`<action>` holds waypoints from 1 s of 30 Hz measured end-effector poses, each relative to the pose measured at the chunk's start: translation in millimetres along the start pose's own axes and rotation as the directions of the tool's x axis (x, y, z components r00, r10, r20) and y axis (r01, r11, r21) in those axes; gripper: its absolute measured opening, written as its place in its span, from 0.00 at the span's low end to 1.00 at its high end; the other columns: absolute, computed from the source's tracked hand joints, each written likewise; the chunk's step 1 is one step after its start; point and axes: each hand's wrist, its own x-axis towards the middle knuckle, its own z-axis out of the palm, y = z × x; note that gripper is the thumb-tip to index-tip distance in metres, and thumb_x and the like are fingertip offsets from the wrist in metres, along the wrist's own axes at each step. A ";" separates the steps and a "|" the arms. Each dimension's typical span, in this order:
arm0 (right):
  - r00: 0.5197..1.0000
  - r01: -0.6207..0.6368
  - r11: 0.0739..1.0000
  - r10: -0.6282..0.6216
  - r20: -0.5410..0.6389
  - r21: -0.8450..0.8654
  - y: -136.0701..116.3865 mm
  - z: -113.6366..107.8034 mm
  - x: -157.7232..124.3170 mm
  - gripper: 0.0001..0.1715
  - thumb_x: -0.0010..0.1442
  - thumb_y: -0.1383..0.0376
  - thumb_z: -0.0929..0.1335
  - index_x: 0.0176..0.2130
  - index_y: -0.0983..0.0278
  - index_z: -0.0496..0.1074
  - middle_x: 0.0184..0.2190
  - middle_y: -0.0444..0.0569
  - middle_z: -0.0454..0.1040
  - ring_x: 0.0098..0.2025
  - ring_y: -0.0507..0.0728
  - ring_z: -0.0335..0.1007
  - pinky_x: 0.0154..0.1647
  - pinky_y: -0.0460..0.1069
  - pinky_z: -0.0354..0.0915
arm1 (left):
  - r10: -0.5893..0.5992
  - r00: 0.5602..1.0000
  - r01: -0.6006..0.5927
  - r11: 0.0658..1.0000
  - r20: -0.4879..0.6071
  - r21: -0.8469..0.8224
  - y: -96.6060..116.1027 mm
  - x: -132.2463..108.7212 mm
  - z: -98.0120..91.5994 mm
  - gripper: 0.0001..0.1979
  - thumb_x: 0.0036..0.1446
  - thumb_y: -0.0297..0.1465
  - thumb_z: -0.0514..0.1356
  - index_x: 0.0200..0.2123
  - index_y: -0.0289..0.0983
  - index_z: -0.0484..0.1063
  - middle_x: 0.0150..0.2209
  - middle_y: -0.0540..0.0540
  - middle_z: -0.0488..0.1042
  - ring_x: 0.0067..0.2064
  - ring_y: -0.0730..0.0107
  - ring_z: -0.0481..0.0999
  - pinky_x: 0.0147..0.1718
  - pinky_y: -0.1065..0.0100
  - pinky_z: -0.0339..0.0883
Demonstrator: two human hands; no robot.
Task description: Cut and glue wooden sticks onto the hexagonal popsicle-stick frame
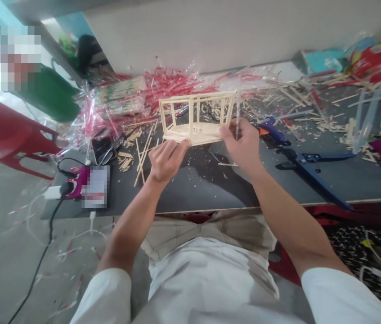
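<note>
A small pale wooden frame model [190,112] made of thin sticks, with a flat base and upright posts, is held up above the dark table. My left hand [167,159] pinches the lower left front edge of its base. On the opposite side, my right hand [242,141] grips the base's right corner between thumb and fingers. Right of that hand lies a blue glue gun [274,130] with an orange trigger. A blue cutter tool [311,168] with long handles rests nearer the table's front edge. Loose thin sticks [143,155] lie left of the model.
Red and clear plastic wrappers [173,83] with stick bundles [123,94] crowd the back of the table [183,193]. A phone [96,188] and a purple power strip [77,182] sit at its left edge. A red stool [18,148] stands left. Stick scraps are scattered right.
</note>
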 end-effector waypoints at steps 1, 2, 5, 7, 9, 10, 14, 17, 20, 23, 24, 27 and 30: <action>1.000 0.005 1.000 -0.005 -0.014 0.008 2.7 -0.1 1.1 0.20 0.64 0.48 0.73 0.32 0.57 0.66 0.25 0.42 0.62 0.26 0.53 0.55 0.30 0.52 0.57 | 0.016 1.000 -0.016 1.000 0.001 0.019 0.9 -0.1 0.0 0.12 0.72 0.39 0.59 0.42 0.43 0.83 0.21 0.51 0.65 0.23 0.72 0.68 0.23 0.66 0.54; 1.000 0.009 1.000 -0.009 -0.022 0.023 5.5 0.1 2.1 0.21 0.65 0.47 0.72 0.33 0.57 0.66 0.25 0.42 0.62 0.26 0.54 0.56 0.30 0.52 0.57 | 0.020 1.000 -0.020 0.999 0.004 0.026 1.9 -0.2 0.4 0.13 0.73 0.38 0.58 0.43 0.44 0.84 0.20 0.51 0.64 0.22 0.72 0.67 0.23 0.66 0.53; 1.000 0.021 0.997 -0.020 -0.020 0.070 13.6 1.7 4.2 0.23 0.65 0.42 0.70 0.35 0.56 0.67 0.25 0.43 0.62 0.26 0.54 0.56 0.29 0.52 0.57 | -0.027 0.999 0.028 1.000 0.038 -0.010 3.9 -1.2 3.5 0.14 0.74 0.38 0.57 0.46 0.44 0.84 0.20 0.51 0.64 0.22 0.71 0.68 0.24 0.66 0.55; 1.000 0.028 0.995 -0.027 -0.012 0.092 18.7 2.9 5.5 0.25 0.65 0.39 0.69 0.36 0.56 0.68 0.25 0.43 0.62 0.25 0.54 0.56 0.28 0.52 0.57 | -0.061 0.996 0.064 0.997 0.067 -0.032 4.5 -2.0 6.1 0.15 0.74 0.38 0.56 0.46 0.44 0.84 0.21 0.50 0.66 0.23 0.70 0.69 0.24 0.65 0.56; 1.000 0.026 0.994 -0.025 -0.008 0.109 23.3 3.5 6.8 0.25 0.65 0.39 0.69 0.36 0.56 0.69 0.26 0.44 0.64 0.25 0.55 0.57 0.27 0.53 0.58 | -0.085 0.991 0.089 0.995 0.106 -0.035 4.9 -2.9 8.3 0.15 0.74 0.39 0.56 0.46 0.44 0.83 0.22 0.49 0.68 0.24 0.70 0.71 0.24 0.65 0.56; 1.000 0.020 0.993 -0.020 -0.004 0.116 25.4 3.5 7.4 0.24 0.65 0.39 0.70 0.36 0.56 0.69 0.26 0.44 0.65 0.25 0.55 0.58 0.28 0.53 0.59 | -0.094 0.988 0.100 0.994 0.125 -0.037 5.1 -3.2 9.2 0.15 0.74 0.39 0.56 0.47 0.44 0.83 0.23 0.48 0.69 0.24 0.70 0.71 0.24 0.65 0.56; 1.000 -0.009 0.991 0.008 0.013 0.134 31.6 2.8 8.7 0.22 0.65 0.41 0.70 0.37 0.56 0.71 0.27 0.44 0.66 0.26 0.55 0.61 0.28 0.53 0.62 | -0.099 0.983 0.109 0.992 0.155 -0.060 6.2 -3.3 10.4 0.15 0.73 0.39 0.56 0.50 0.44 0.82 0.25 0.48 0.72 0.25 0.70 0.72 0.25 0.66 0.59; 1.000 0.004 0.990 -0.006 0.012 0.139 37.0 3.2 9.0 0.21 0.66 0.42 0.70 0.38 0.55 0.71 0.26 0.44 0.66 0.27 0.55 0.62 0.28 0.53 0.62 | -0.065 0.988 0.073 0.996 0.143 -0.052 6.8 -1.9 9.9 0.15 0.74 0.37 0.56 0.49 0.43 0.83 0.26 0.47 0.74 0.25 0.71 0.72 0.24 0.66 0.58; 1.000 0.011 0.990 -0.010 -0.004 0.144 45.1 4.0 10.4 0.20 0.65 0.42 0.71 0.39 0.54 0.73 0.27 0.45 0.68 0.27 0.55 0.64 0.28 0.53 0.62 | -0.054 0.988 0.061 0.997 0.141 -0.046 7.3 -0.4 9.8 0.16 0.74 0.38 0.55 0.48 0.43 0.84 0.25 0.48 0.74 0.23 0.73 0.70 0.22 0.67 0.57; 1.000 0.022 0.988 -0.024 0.013 0.151 53.8 4.4 12.7 0.20 0.66 0.42 0.70 0.40 0.54 0.73 0.29 0.46 0.71 0.27 0.55 0.65 0.28 0.54 0.62 | -0.030 0.994 0.031 0.999 0.105 -0.009 7.6 0.2 10.6 0.16 0.74 0.37 0.55 0.47 0.43 0.84 0.24 0.48 0.74 0.22 0.74 0.69 0.22 0.67 0.55; 0.999 0.034 0.988 -0.038 0.020 0.149 55.8 4.5 13.2 0.20 0.66 0.42 0.70 0.41 0.54 0.73 0.29 0.46 0.71 0.27 0.55 0.65 0.28 0.54 0.62 | -0.004 0.997 0.003 1.000 0.083 0.008 7.6 0.2 11.1 0.16 0.74 0.37 0.56 0.46 0.43 0.84 0.24 0.48 0.74 0.22 0.75 0.68 0.21 0.67 0.55; 0.998 0.056 0.991 -0.058 0.011 0.120 57.1 5.1 13.3 0.20 0.67 0.42 0.69 0.41 0.54 0.73 0.29 0.46 0.71 0.27 0.55 0.66 0.28 0.54 0.62 | 0.063 0.998 -0.064 0.997 0.031 0.042 7.7 0.1 12.0 0.14 0.74 0.35 0.57 0.46 0.41 0.84 0.24 0.49 0.74 0.21 0.76 0.67 0.21 0.68 0.53; 0.999 0.030 0.995 -0.027 -0.027 0.099 53.2 6.3 11.9 0.23 0.65 0.40 0.69 0.39 0.55 0.73 0.27 0.46 0.70 0.25 0.55 0.65 0.27 0.55 0.62 | 0.055 0.997 -0.056 0.998 0.049 0.012 7.8 0.4 11.1 0.14 0.74 0.34 0.57 0.47 0.40 0.84 0.25 0.49 0.74 0.22 0.77 0.68 0.22 0.68 0.52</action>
